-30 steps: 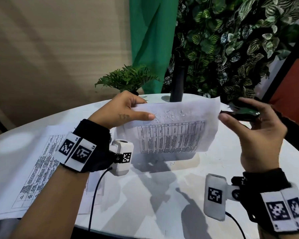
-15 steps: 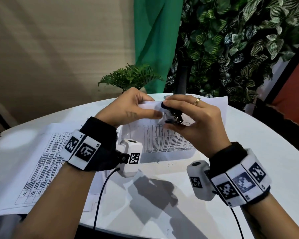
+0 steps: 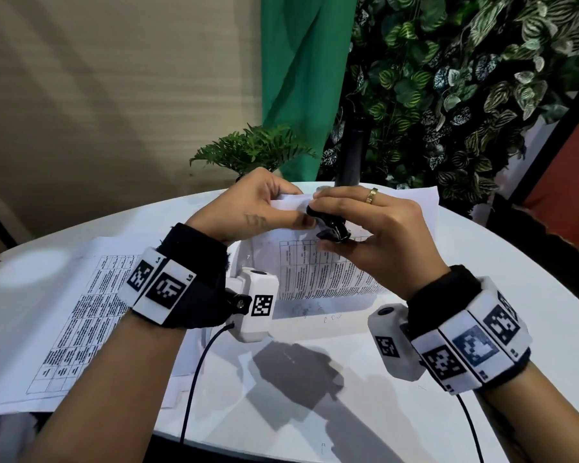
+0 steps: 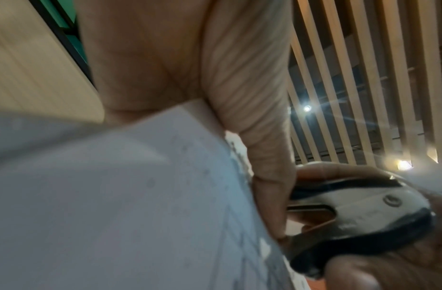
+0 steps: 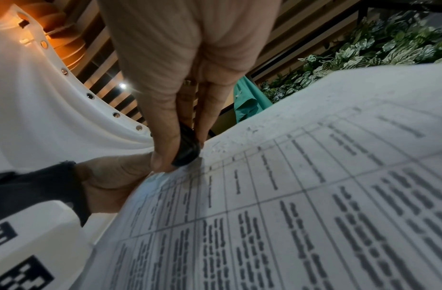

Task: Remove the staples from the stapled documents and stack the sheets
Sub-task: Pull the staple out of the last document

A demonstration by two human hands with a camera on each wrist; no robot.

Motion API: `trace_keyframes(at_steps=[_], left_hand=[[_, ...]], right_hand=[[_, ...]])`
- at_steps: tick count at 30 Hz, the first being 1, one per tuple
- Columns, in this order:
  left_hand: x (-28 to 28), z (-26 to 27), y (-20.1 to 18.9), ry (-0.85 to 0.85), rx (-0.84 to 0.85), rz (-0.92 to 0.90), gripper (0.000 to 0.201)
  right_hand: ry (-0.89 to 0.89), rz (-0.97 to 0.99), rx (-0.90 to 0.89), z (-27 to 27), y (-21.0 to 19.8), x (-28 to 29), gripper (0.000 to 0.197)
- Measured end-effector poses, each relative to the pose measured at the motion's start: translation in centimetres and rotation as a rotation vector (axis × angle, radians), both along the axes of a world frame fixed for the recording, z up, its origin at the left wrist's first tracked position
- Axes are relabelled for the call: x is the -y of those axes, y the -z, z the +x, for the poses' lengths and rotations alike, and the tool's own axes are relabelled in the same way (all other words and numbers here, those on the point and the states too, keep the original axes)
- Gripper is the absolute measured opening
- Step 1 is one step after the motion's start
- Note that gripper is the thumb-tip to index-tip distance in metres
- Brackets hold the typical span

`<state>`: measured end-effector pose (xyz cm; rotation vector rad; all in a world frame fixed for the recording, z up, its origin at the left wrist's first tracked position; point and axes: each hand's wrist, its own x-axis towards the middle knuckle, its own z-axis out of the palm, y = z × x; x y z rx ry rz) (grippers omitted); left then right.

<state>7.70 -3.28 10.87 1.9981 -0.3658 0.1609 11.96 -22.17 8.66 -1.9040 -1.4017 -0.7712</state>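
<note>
I see bare forearms, each wrist wrapped in a black fabric band (image 3: pixel 194 289) carrying white blocks printed with black square codes. A white camera box (image 3: pixel 256 304) with its own code juts from each band, trailing a thin black cable (image 3: pixel 194 379). A gold ring (image 3: pixel 371 196) sits on one finger of the right hand (image 3: pixel 375 235).

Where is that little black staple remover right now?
In the head view the staple remover sits centre frame, gripped by the right hand at the top edge of the raised document, beside the left hand.
</note>
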Motion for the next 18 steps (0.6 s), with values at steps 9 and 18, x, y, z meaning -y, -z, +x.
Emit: trace_keyframes(at_steps=[9,18], left_hand=[[0.11,-0.22,-0.47,0.046,-0.032,0.037,0.014],[0.15,-0.2,-0.64,0.029,-0.064,0.003,0.004]], right_hand=[[-0.006,0.01,0.068,0.21,-0.33,-0.16,0.031],[-0.015,0.028,0.035,0.52,-0.4,-0.43,0.023]])
